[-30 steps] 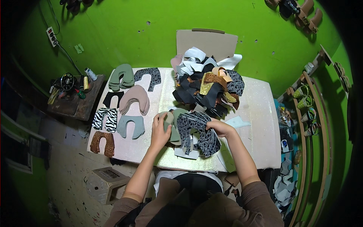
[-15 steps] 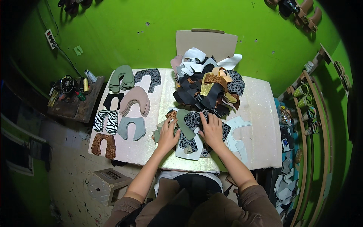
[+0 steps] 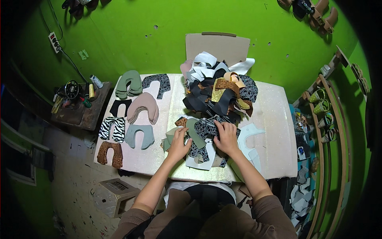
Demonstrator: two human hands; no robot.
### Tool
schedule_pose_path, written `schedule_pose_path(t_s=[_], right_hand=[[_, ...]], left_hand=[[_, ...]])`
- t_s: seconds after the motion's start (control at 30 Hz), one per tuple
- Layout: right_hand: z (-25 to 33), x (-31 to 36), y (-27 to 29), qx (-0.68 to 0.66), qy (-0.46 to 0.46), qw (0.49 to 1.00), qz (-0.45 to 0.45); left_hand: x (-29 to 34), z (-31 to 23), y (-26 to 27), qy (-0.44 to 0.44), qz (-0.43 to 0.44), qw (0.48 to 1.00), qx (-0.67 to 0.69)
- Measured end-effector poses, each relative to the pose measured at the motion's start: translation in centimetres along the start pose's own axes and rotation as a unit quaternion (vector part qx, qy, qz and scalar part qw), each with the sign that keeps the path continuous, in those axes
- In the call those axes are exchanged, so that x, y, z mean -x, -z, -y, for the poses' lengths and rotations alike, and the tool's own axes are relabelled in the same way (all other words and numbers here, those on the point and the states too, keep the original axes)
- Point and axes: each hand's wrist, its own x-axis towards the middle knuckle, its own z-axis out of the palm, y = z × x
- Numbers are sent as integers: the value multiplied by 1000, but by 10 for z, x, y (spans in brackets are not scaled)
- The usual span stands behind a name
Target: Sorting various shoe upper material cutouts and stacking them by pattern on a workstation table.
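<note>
In front of me lies a loose heap of cut material pieces. My left hand [image 3: 180,149] rests at the heap's left side, thumb and fingers apart, beside a curved olive-green piece [image 3: 195,134]. On the right, my right hand [image 3: 228,139] has its fingers bent over a black-and-grey patterned piece [image 3: 206,128], gripping its right end; the fingertips are partly hidden. Under these lie a white piece [image 3: 202,163] and more patterned scraps. A small leopard-print piece [image 3: 181,121] shows at the heap's upper left.
Sorted U-shaped pieces lie at the left: green [image 3: 129,85], pink-beige [image 3: 143,108], zebra-print [image 3: 112,129], grey [image 3: 139,136] and brown leopard [image 3: 110,154]. A mixed pile [image 3: 215,89] rises behind the heap. Pale-blue pieces [image 3: 248,139] lie right. A sewing machine [image 3: 71,89] stands far left.
My right hand has shifted slightly right and down, its fingers more bent. The patterned piece beneath it has moved, and the lower scraps lie differently. My left hand has barely moved.
</note>
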Motion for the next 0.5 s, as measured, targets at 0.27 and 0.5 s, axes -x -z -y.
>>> schedule_pose_path(t_s=[0.27, 0.5], right_hand=[[8, -33, 57, -93, 61, 992, -59], [15, -47, 71, -132, 137, 980, -59]], left_hand=[[-12, -20, 8, -75, 26, 997, -3], [-18, -37, 3, -155, -98, 980, 74]])
